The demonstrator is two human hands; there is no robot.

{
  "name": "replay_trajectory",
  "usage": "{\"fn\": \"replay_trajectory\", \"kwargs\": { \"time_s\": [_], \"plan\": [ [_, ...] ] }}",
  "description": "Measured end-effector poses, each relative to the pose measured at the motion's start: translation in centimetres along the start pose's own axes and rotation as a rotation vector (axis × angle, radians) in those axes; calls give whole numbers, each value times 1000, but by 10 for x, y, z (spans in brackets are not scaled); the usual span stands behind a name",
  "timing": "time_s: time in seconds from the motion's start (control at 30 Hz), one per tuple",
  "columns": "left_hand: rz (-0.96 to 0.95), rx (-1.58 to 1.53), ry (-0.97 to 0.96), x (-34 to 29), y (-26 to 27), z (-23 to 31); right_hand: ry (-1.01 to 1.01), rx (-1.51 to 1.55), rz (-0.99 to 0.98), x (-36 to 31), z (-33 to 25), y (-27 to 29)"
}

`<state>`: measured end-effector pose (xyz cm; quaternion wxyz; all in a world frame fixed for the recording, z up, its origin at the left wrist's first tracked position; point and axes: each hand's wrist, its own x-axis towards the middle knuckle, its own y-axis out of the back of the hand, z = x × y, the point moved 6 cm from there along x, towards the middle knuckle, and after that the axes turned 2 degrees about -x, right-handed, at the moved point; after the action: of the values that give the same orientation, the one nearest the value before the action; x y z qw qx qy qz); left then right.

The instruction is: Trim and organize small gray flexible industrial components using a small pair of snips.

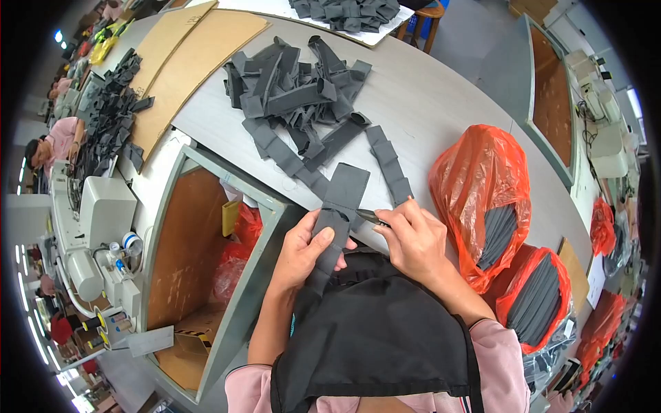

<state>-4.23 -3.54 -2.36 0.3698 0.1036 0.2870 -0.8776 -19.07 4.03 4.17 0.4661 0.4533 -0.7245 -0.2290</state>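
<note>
Just above the black cloth apron [372, 320], the left hand [304, 249] is closed on a flat dark grey cloth strip [349, 184], thumb on top and fingers under it. The right hand [417, 237] is curled shut around a small dark pointed tool [370, 217] that looks like snips. Its tip is right by the strip's edge, close to what looks like a line of stitches; I can't tell if it touches. Just past the right hand, a short grey chain of folded cloth [389, 164] lies on the pale grey table [420, 96]. On the right, a shiny orange-red plastic bag [475, 175] and a smaller red plastic bag [508, 270] hold neat stacks of grey cloth. Farther up is a big messy heap of grey cloth strips [292, 96]. Beyond it, another grey cloth pile [344, 15] sits on a white board [377, 38].

The work looks partway along. This strip seems sewn but not finished with. The heap may mean lots are left, but I can't tell which are done.
</note>
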Motion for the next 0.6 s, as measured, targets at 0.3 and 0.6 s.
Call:
{"fn": "replay_trajectory", "kwargs": {
  "time_s": [0.3,0.6],
  "plan": [
    [-49,32,54,-3,1,-2,38,5,-51,9,-7,2],
    [-53,-53,68,-2,-3,-10,-361,440,-103,-8,18,-18]
  ]
}}
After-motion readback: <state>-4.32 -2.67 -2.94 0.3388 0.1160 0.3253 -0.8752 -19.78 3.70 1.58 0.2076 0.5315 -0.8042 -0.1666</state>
